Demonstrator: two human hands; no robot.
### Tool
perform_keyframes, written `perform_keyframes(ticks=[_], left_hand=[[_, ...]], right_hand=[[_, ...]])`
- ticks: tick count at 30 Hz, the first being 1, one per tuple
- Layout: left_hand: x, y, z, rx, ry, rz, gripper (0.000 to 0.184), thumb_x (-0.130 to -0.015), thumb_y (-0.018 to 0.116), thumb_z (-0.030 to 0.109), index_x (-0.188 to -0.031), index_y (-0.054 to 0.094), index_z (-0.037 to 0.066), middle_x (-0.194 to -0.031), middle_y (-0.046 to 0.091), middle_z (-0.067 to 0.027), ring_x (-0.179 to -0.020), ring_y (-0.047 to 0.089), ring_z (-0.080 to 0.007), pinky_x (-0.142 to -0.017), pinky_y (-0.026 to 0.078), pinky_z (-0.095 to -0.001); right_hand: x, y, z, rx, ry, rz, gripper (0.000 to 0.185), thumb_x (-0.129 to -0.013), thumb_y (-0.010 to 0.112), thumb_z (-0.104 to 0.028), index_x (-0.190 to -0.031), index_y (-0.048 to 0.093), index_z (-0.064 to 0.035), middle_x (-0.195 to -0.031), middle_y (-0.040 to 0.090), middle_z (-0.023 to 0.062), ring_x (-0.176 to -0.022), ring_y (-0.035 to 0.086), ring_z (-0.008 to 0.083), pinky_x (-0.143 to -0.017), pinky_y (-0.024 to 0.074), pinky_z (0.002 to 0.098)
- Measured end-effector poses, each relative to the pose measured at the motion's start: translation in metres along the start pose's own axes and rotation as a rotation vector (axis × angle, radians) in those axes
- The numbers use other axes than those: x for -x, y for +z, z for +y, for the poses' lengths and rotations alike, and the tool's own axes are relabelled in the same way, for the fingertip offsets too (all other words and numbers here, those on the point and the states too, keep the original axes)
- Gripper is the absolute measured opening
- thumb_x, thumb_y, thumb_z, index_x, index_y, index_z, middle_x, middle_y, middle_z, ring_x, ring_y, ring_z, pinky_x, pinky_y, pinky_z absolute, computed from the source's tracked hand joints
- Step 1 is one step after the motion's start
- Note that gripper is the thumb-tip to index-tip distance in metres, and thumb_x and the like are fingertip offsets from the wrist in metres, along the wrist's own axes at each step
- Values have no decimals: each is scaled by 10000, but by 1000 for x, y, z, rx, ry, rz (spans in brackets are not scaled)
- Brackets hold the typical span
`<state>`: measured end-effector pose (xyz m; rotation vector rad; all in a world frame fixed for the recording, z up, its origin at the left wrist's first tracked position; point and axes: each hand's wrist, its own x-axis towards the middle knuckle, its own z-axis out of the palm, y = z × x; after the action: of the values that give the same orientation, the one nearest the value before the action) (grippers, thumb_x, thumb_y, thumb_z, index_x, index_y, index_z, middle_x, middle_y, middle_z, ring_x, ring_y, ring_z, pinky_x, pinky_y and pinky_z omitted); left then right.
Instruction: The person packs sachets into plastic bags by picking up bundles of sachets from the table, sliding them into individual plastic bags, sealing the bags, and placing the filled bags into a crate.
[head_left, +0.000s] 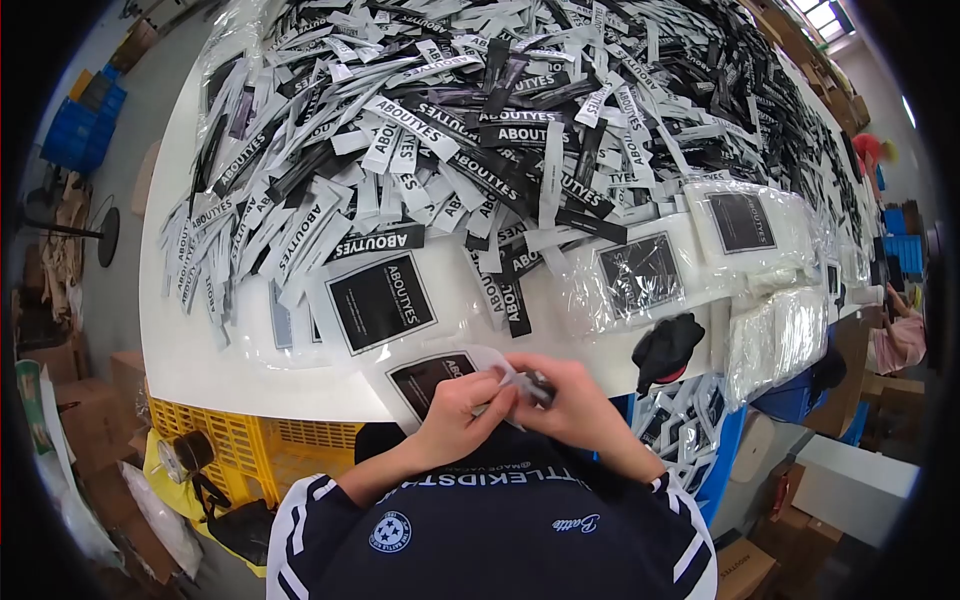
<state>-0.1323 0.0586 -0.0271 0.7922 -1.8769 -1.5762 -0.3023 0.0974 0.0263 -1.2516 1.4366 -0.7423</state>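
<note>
White and broad, the counter point(205, 365) begins right in front of the person's torso. Over its near edge the hands meet: the left hand point(467, 403), fingers curled, pinches pale film at the side of a printed bag point(420, 383), while the right hand point(562, 400) grips a small dark piece point(541, 388), too hidden to identify. Working the film with fingertips, without tugging, would probably avoid creases; the bag's black panel is best kept flat. Just beyond lies a second printed bag point(382, 303). Farther back, ABOUTYES strips point(410, 130) heap up; loose ones are best kept from snagging the film.
</note>
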Motion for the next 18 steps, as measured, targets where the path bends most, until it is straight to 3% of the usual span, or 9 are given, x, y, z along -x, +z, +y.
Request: perform_keyframes(ticks=[1, 4, 5, 9, 12, 16, 17, 18], left_hand=[[1, 1, -2, -41, 89, 57, 51, -809, 631, 42, -786, 616, -1, -777, 609, -123, -681, 601, -285, -601, 478, -307], [3, -4, 6, -146, 73, 144, 87, -732, 668, 43, -774, 607, -3, -796, 613, -135, -699, 607, -298, -616, 486, -336], [6, -8, 3, -188, -13, 117, 141, -685, 681, 47, -804, 625, -3, -823, 619, -146, -714, 610, -319, -625, 493, -356], [1, -14, 8, -262, -43, 155, 144, -665, 685, 52, -785, 618, 8, -774, 604, -139, -669, 594, -326, -600, 483, -381], [13, -22, 9, -440, -97, 60, 139, -647, 690, 40, -753, 602, 17, -744, 590, -144, -684, 590, -324, -596, 477, -376], [-5, -30, 42, -625, 364, 503, 313, -585, 745, 104, -851, 582, 87, -949, 583, -105, -941, 583, -339, -811, 454, -464], [2, -30, 18, -468, 550, 322, 488, -570, 765, 141, -1018, 569, 136, -1146, 496, -124, -1099, 500, -368, -917, 373, -546], [2, -28, 19, -443, 517, 104, 626, -562, 792, 187, -1136, 543, 180, -1207, 444, -147, -1146, 447, -370, -944, 338, -561]], right_hand=[[-1, 5, 3, 101, -67, -20, 446, -728, 666, -40, -1156, 541, -24, -856, 639, 148, -726, 640, 280, -631, 489, 343], [0, 22, 11, 326, -266, 82, 500, -678, 657, -10, -1164, 542, -28, -851, 643, 155, -766, 628, 335, -645, 495, 389], [-1, 25, 15, 385, -288, 51, 555, -627, 651, 10, -1169, 538, -21, -840, 638, 157, -772, 635, 318, -657, 496, 407], [-10, 25, 24, 437, -394, 118, 541, -593, 651, 30, -1125, 549, 22, -838, 638, 159, -757, 633, 311, -640, 499, 392], [-10, 30, 24, 461, -365, 337, 512, -595, 665, 26, -1099, 576, 3, -850, 640, 155, -757, 633, 309, -619, 498, 395], [-13, 17, 15, 100, -357, 201, 402, -658, 667, 12, -1054, 611, -19, -800, 632, 121, -676, 614, 256, -592, 485, 335], [-12, 16, 13, 28, -322, 139, 362, -684, 664, 4, -1042, 619, -22, -780, 628, 110, -654, 606, 230, -587, 479, 316], [-10, 16, 12, -43, -290, 76, 323, -709, 661, -4, -1029, 626, -24, -760, 624, 98, -632, 598, 204, -583, 473, 296]])
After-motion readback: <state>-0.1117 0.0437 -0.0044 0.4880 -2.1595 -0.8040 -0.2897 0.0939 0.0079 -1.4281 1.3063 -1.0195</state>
